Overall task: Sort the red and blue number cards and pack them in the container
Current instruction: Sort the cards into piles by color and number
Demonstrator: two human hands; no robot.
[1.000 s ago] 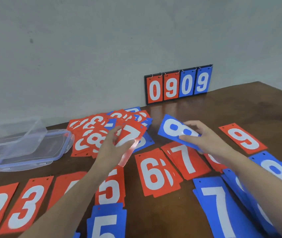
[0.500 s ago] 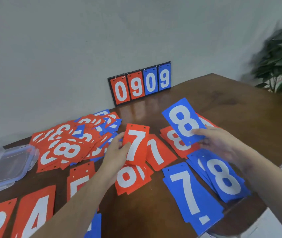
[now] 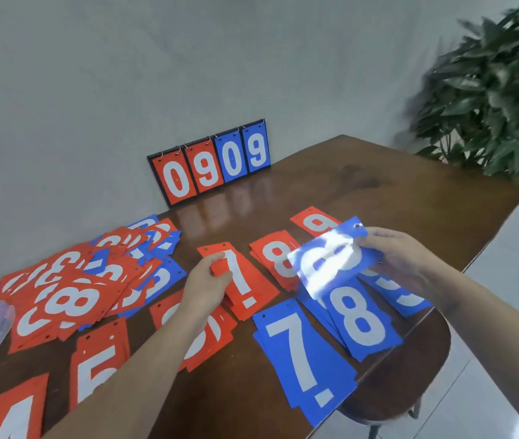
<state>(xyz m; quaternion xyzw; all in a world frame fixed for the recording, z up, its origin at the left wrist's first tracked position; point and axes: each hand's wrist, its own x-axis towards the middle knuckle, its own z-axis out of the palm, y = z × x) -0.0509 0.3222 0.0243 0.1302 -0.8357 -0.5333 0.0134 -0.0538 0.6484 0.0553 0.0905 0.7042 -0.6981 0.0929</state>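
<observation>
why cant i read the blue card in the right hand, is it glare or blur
Head view: mostly glare, a white sheen washes over the glossy blue number 8 card pinched in the right hand; its edges also look slightly motion-smeared. Head view: the green leafy plant at the right edge is blurred, and the wide lens bends the brown wooden table.

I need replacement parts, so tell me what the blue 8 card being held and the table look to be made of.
Blue 8 card: probably thin glossy plastic or laminated sheet; a bright glare washes over its face, and punched holes show near one edge. It is held in the right hand.
Table: looks like dark brown wood with a glossy varnish; grain shows, and the scoreboard reflects in it.
</observation>
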